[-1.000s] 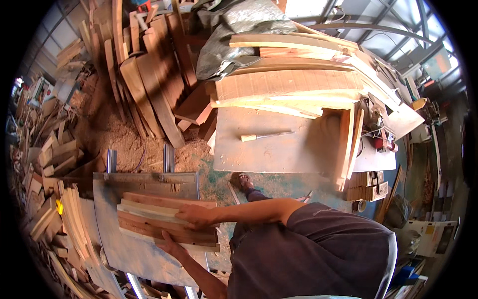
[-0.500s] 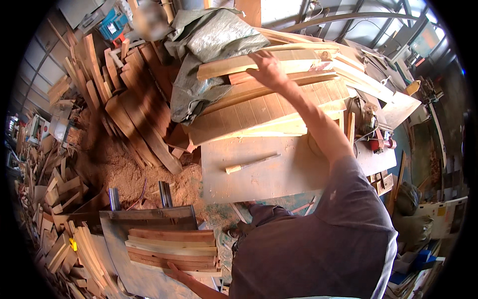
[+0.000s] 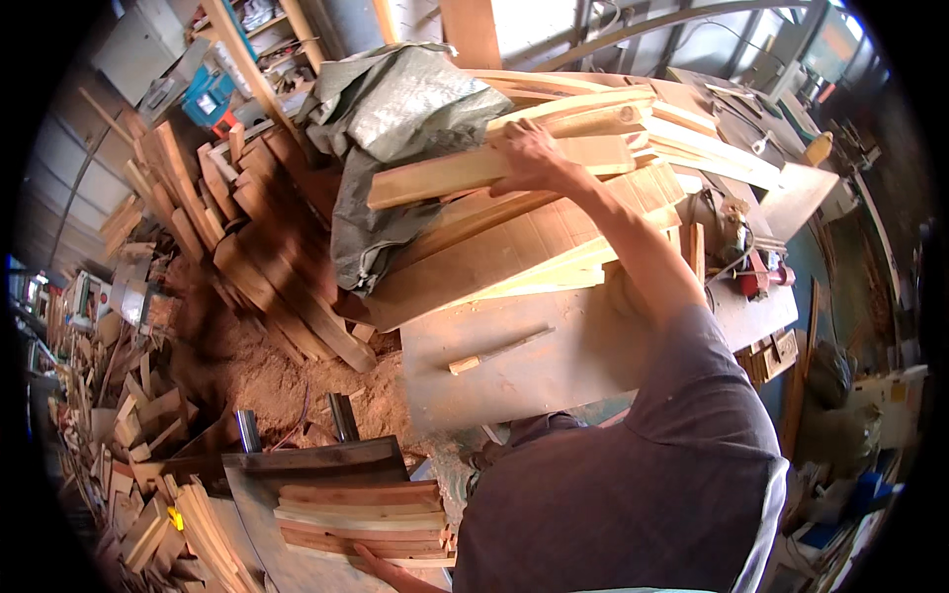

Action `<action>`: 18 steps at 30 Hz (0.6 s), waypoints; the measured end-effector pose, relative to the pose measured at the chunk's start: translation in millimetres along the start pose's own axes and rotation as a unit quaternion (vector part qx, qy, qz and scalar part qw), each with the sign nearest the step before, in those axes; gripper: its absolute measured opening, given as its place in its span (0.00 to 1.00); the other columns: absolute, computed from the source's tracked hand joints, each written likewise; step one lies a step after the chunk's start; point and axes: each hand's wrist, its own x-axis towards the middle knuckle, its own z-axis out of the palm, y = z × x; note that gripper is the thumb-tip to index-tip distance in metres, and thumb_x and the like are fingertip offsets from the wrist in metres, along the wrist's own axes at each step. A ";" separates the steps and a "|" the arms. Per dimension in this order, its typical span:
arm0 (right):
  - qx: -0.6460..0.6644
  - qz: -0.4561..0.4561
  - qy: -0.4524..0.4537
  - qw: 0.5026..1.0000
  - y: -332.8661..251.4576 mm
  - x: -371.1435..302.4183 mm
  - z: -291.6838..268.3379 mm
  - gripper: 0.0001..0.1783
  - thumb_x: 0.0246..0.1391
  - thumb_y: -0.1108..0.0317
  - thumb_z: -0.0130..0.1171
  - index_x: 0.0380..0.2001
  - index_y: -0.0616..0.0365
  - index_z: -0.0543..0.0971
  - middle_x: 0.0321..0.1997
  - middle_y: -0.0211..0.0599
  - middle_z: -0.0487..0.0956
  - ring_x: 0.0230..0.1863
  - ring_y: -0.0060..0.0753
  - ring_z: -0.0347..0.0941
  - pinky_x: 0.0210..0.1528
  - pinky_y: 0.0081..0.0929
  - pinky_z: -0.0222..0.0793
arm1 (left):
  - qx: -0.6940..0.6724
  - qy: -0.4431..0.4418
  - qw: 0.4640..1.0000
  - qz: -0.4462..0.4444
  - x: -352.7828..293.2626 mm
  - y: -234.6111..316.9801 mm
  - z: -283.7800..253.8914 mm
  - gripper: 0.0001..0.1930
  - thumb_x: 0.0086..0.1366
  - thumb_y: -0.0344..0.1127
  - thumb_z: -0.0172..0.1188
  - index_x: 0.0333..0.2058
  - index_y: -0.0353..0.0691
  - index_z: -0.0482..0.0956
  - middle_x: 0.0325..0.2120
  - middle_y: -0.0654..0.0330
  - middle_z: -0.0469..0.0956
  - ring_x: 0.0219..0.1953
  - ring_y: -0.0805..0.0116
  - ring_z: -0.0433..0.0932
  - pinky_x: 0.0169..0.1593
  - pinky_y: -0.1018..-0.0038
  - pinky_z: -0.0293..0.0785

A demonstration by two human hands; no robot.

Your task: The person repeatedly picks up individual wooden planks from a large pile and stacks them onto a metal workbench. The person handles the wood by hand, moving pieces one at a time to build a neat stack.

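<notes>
Pale flat wooden board (image 3: 435, 180), atop the light-brown timber stack (image 3: 514, 237), is grasped widthwise by the right hand (image 3: 534, 158), apparently a pick-up; lifting calls for level support. The left hand (image 3: 380, 567) touches reddish-brown and cream wooden strips (image 3: 361, 517), its grip unclear.

On the pale bench top (image 3: 554, 387), we see a wood-handled tool (image 3: 500, 350) lying near a stack of light boards (image 3: 474, 269). On the grey table (image 3: 258, 490) at lower left, we find curved wooden strips (image 3: 361, 516) laid side by side.
</notes>
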 end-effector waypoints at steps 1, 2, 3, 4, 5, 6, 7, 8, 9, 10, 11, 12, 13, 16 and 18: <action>0.009 -0.020 -0.022 1.000 2.0 -1.7 -4.9 0.46 0.33 0.38 0.74 0.53 0.58 0.79 0.52 0.48 0.75 0.58 0.50 0.66 0.63 0.43 0.63 | 0.011 -0.001 1.000 0.009 3.2 -2.2 -0.4 0.47 0.65 0.54 0.66 0.71 0.40 0.50 0.67 0.45 0.62 0.62 0.52 0.69 0.62 0.56 0.72; 0.016 -0.033 -0.048 0.998 7.2 -9.5 -14.4 0.46 0.33 0.39 0.74 0.53 0.58 0.79 0.52 0.47 0.75 0.59 0.49 0.66 0.63 0.42 0.63 | 0.027 -0.008 0.999 0.017 12.9 -6.4 1.1 0.45 0.65 0.55 0.65 0.70 0.37 0.52 0.67 0.46 0.62 0.63 0.52 0.69 0.61 0.56 0.72; 0.028 -0.054 -0.075 0.995 8.2 -15.8 -20.3 0.46 0.33 0.39 0.74 0.53 0.58 0.79 0.52 0.46 0.75 0.59 0.48 0.66 0.63 0.41 0.63 | 0.044 -0.007 0.999 0.023 18.8 -12.8 -5.3 0.45 0.66 0.56 0.64 0.69 0.34 0.54 0.66 0.46 0.61 0.63 0.52 0.68 0.60 0.57 0.72; 0.059 -0.065 -0.066 0.994 10.4 -23.7 -22.9 0.45 0.33 0.42 0.75 0.53 0.58 0.79 0.51 0.44 0.75 0.58 0.47 0.67 0.63 0.41 0.64 | 0.028 -0.019 0.999 0.040 25.4 -21.8 -14.9 0.48 0.63 0.58 0.65 0.69 0.34 0.53 0.67 0.45 0.61 0.62 0.51 0.68 0.60 0.56 0.73; 0.084 -0.072 -0.059 0.992 14.6 -32.3 -30.1 0.44 0.33 0.44 0.77 0.52 0.58 0.79 0.50 0.42 0.75 0.58 0.46 0.67 0.63 0.40 0.64 | 0.042 0.001 0.999 0.029 29.1 -26.4 -19.6 0.49 0.62 0.58 0.66 0.70 0.36 0.52 0.67 0.45 0.60 0.62 0.51 0.69 0.61 0.56 0.73; 0.108 -0.065 -0.056 0.990 11.9 -39.9 -40.4 0.43 0.30 0.49 0.80 0.53 0.58 0.79 0.49 0.41 0.75 0.56 0.47 0.68 0.61 0.41 0.66 | 0.054 0.022 0.998 0.018 29.4 -28.6 -22.0 0.50 0.62 0.57 0.67 0.71 0.38 0.50 0.67 0.45 0.60 0.62 0.51 0.69 0.62 0.56 0.72; 0.113 -0.070 -0.054 0.990 14.3 -48.7 -43.2 0.44 0.30 0.48 0.80 0.53 0.57 0.79 0.49 0.41 0.75 0.57 0.47 0.68 0.62 0.42 0.65 | 0.067 0.044 0.997 0.008 29.0 -30.3 -25.2 0.51 0.61 0.57 0.69 0.72 0.40 0.49 0.68 0.45 0.59 0.61 0.51 0.70 0.63 0.56 0.71; 0.112 -0.066 -0.049 0.990 23.5 -61.0 -51.7 0.45 0.30 0.46 0.80 0.54 0.55 0.79 0.49 0.41 0.75 0.57 0.47 0.67 0.63 0.42 0.65 | 0.054 0.023 0.998 0.013 34.5 -30.1 -20.2 0.55 0.57 0.63 0.68 0.71 0.36 0.51 0.67 0.44 0.59 0.62 0.49 0.69 0.61 0.54 0.73; 0.115 -0.070 -0.045 0.990 26.2 -66.8 -56.2 0.46 0.30 0.45 0.80 0.55 0.54 0.79 0.49 0.41 0.75 0.58 0.46 0.67 0.63 0.43 0.64 | 0.051 0.029 0.998 0.004 35.8 -31.9 -22.0 0.54 0.57 0.62 0.68 0.70 0.36 0.51 0.67 0.44 0.60 0.62 0.49 0.69 0.61 0.55 0.73; 0.109 -0.057 -0.057 0.991 25.5 -72.1 -62.2 0.45 0.30 0.45 0.80 0.55 0.53 0.79 0.50 0.40 0.75 0.58 0.46 0.67 0.63 0.43 0.64 | 0.048 0.035 0.998 -0.006 36.9 -34.0 -24.0 0.52 0.58 0.61 0.68 0.70 0.36 0.52 0.66 0.45 0.61 0.61 0.49 0.69 0.61 0.55 0.73; 0.104 -0.041 -0.066 0.991 24.8 -79.9 -68.5 0.45 0.30 0.46 0.80 0.55 0.53 0.79 0.50 0.40 0.74 0.58 0.46 0.67 0.63 0.43 0.64 | 0.046 0.037 0.998 -0.013 37.2 -33.8 -23.4 0.51 0.59 0.60 0.68 0.70 0.36 0.53 0.66 0.45 0.61 0.61 0.50 0.70 0.61 0.55 0.73; 0.099 -0.025 -0.076 0.992 22.3 -85.3 -71.3 0.45 0.30 0.47 0.81 0.55 0.53 0.79 0.50 0.40 0.74 0.59 0.46 0.66 0.63 0.43 0.64 | 0.037 0.035 0.999 -0.012 35.8 -33.9 -23.3 0.50 0.59 0.58 0.69 0.69 0.37 0.53 0.66 0.45 0.62 0.61 0.50 0.70 0.61 0.55 0.73; 0.078 -0.016 -0.077 0.994 18.9 -89.1 -69.9 0.45 0.29 0.49 0.81 0.55 0.53 0.79 0.51 0.40 0.74 0.59 0.45 0.67 0.63 0.41 0.64 | 0.028 0.032 0.999 -0.012 34.3 -33.1 -23.7 0.49 0.60 0.57 0.69 0.69 0.37 0.54 0.65 0.45 0.63 0.61 0.51 0.70 0.61 0.55 0.73; 0.023 -0.012 -0.075 0.997 27.8 -101.7 -57.5 0.43 0.34 0.55 0.80 0.57 0.55 0.78 0.54 0.41 0.75 0.58 0.46 0.70 0.63 0.38 0.66 | 0.015 0.027 0.999 -0.011 31.8 -27.7 -15.1 0.46 0.62 0.54 0.68 0.69 0.36 0.54 0.65 0.46 0.65 0.60 0.52 0.71 0.61 0.56 0.73; 0.140 0.015 -0.057 0.988 46.1 -88.1 -39.9 0.40 0.39 0.56 0.78 0.58 0.56 0.77 0.55 0.43 0.76 0.58 0.47 0.70 0.63 0.39 0.66 | 0.007 0.021 1.000 -0.005 36.3 -33.3 -20.3 0.45 0.63 0.53 0.68 0.68 0.35 0.55 0.65 0.46 0.65 0.60 0.52 0.71 0.61 0.57 0.72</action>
